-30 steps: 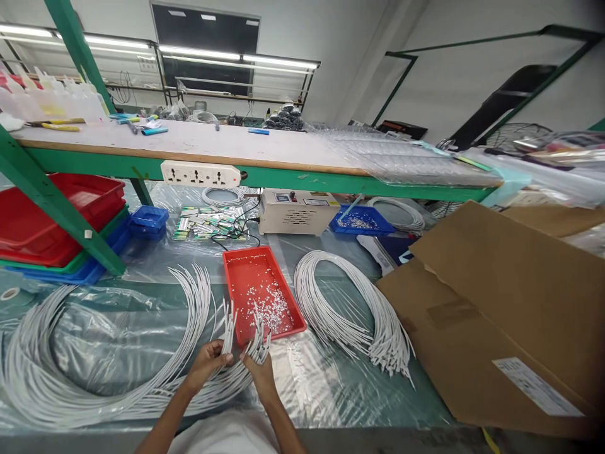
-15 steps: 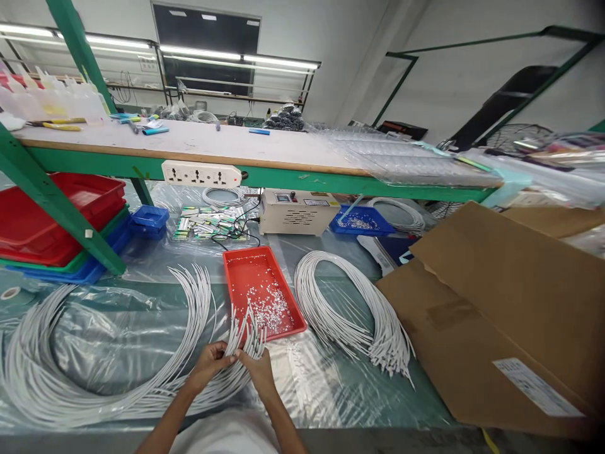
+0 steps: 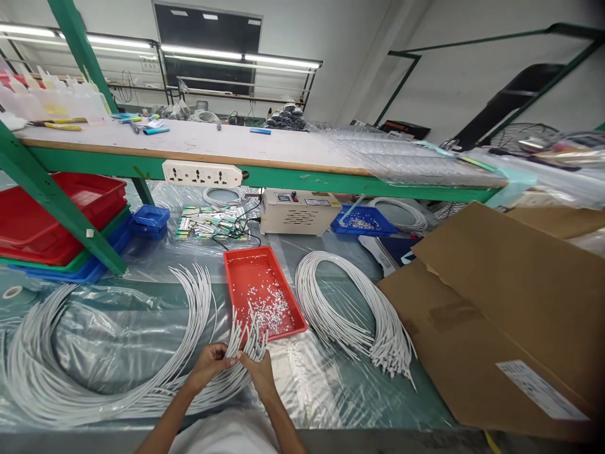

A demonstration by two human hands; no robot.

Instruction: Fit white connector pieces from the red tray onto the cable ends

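Observation:
Both hands grip the loose ends of a big coil of white cables point(image 3: 108, 407) at the front of the table. My left hand point(image 3: 211, 364) is closed on one part of the cable ends, with its thumb pointing right. Close against it, my right hand point(image 3: 258, 371) is closed around another part, its thumb near the left thumb. The cable tips stick up and fan out over the near edge of a red tray point(image 3: 250, 277). Small white pieces point(image 3: 274, 309) lie scattered in that tray. Some fingers are hidden behind the cables.
To the right lies another white cable coil point(image 3: 331, 271), beside a large cardboard box point(image 3: 496, 302). A beige machine point(image 3: 300, 214) and a blue tray point(image 3: 347, 226) stand behind. Stacked trays point(image 3: 61, 221) are at left. A green-edged shelf point(image 3: 302, 178) with a power strip point(image 3: 201, 173) crosses above.
The view has shifted very slightly. Both hands keep their hold on the cable ends in nearly the same place.

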